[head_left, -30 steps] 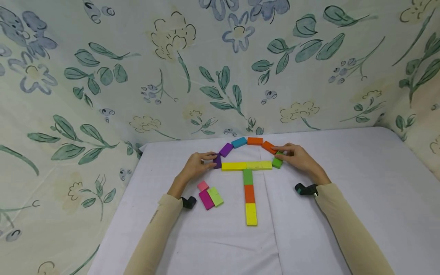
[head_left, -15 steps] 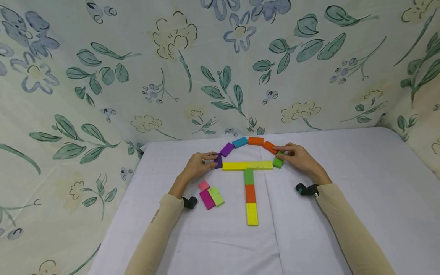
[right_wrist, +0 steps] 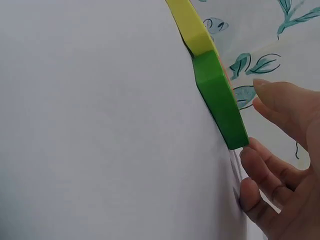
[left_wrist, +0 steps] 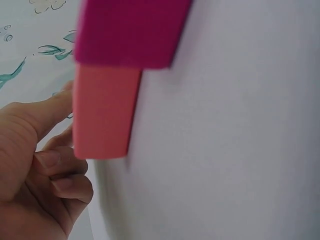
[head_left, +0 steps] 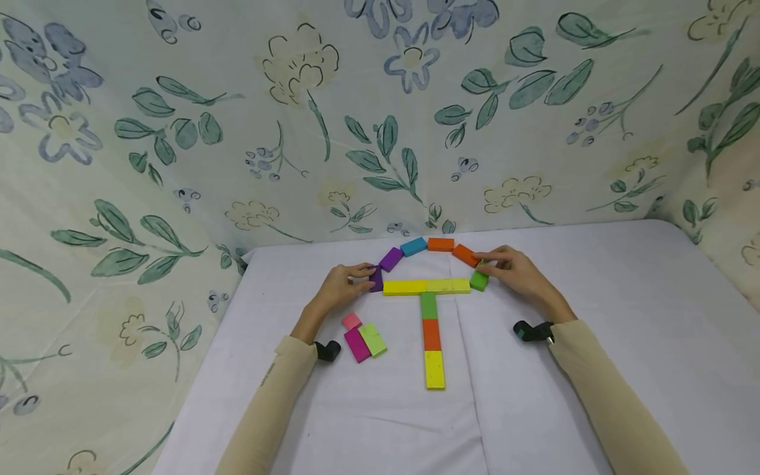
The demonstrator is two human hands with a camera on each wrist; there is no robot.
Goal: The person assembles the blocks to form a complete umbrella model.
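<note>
In the head view my left hand [head_left: 340, 286] is at the left end of an arc of coloured blocks, its thumb and index finger holding the dark purple block [head_left: 377, 279]. At the arc's right end, my right hand [head_left: 515, 270] has its thumb and index finger around the upper part of the green block [head_left: 479, 281], close to an orange block [head_left: 465, 254]. In the right wrist view, fingertips reach the end of that green block [right_wrist: 222, 102]. A pink block [left_wrist: 105, 112] partly hides the left hand [left_wrist: 45, 160] in the left wrist view.
A purple block [head_left: 391, 259], a blue block [head_left: 413, 247] and another orange block [head_left: 441, 245] continue the arc. Beneath it runs a yellow bar [head_left: 404, 287] with a green, orange and yellow stem [head_left: 431, 335]. Magenta [head_left: 357, 345], lime [head_left: 373, 340] and pink blocks lie left of the stem.
Both hands stay almost where they were at the arc's two ends. The blocks keep their places; only a slight shift of the head view and right forearm shows.
</note>
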